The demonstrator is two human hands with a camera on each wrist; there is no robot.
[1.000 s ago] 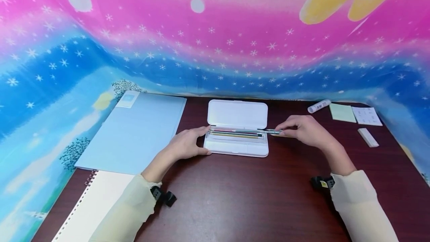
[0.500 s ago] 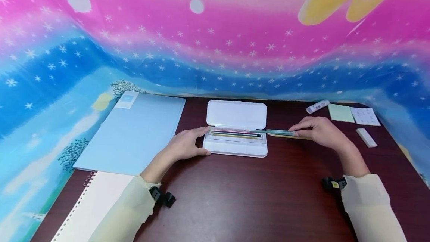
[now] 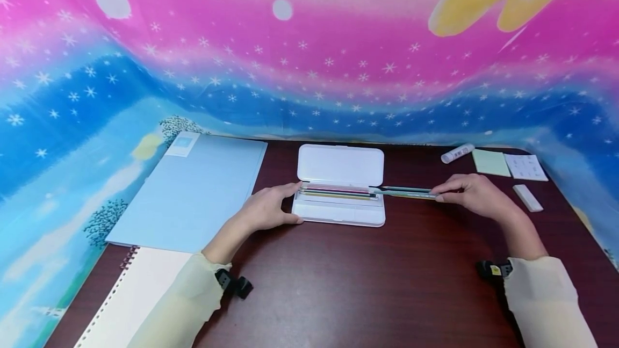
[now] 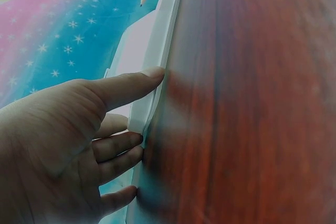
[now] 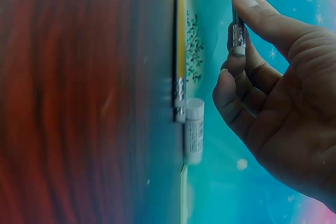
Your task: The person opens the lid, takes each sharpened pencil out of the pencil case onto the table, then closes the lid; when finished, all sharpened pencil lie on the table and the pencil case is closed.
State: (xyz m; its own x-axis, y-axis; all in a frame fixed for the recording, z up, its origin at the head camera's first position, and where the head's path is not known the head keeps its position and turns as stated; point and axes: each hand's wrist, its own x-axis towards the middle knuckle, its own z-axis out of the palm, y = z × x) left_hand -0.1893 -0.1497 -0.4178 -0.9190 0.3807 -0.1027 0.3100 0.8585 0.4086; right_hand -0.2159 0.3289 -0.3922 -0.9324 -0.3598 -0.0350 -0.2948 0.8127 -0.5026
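Note:
A white pencil case [image 3: 338, 214] lies open on the dark wood table [image 3: 362, 283], its lid [image 3: 340, 164] folded back, with several pens in the tray. My left hand [image 3: 268, 208] grips the case's left end, thumb [image 4: 131, 82] along the front edge and fingers round the end wall of the case [image 4: 157, 51]. My right hand [image 3: 471, 195] is to the right of the case and pinches the back end of a greenish pen [image 3: 403, 189], whose tip is still over the tray's right end. In the right wrist view thumb and fingers hold the pen [image 5: 236, 24]; a yellow pencil [image 5: 180, 51] lies beside it.
A light blue folder [image 3: 193, 187] and a spiral notebook [image 3: 130, 294] lie at the left. At the back right are a glue stick [image 3: 458, 152], a green sticky pad [image 3: 490, 162], a white card [image 3: 526, 167] and an eraser [image 3: 527, 197]. A colourful cloth hangs behind.
My right hand has slid to the right, drawing the pen lengthways out of the case. The left hand and the case have stayed where they were.

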